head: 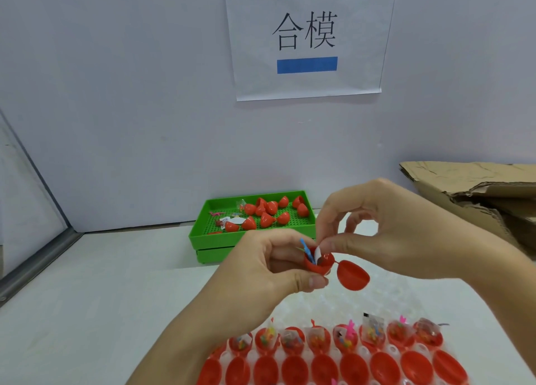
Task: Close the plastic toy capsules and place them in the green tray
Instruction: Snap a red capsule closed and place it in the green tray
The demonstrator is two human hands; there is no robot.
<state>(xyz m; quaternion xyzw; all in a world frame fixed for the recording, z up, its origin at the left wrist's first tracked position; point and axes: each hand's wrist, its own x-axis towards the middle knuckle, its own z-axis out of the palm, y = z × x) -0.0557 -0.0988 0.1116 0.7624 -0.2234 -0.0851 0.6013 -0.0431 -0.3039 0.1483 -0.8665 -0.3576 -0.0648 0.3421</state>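
My left hand (278, 265) grips the filled half of an open red capsule (320, 264); small blue and green toy parts and a white paper stick out of it. Its hinged lid (352, 274) hangs open to the right. My right hand (385, 228) pinches the white paper and contents at the capsule's mouth with thumb and forefinger. Behind my hands, the green tray (249, 241) stands by the wall with several closed red capsules (271, 213) and a few loose toy bits inside.
At the near edge lies a clear blister sheet (342, 355) with a row of open, filled red capsules and their lids in front. Torn cardboard (475, 193) lies at the right. A paper sign (307, 36) hangs on the wall; a metal frame (34, 257) runs at the left.
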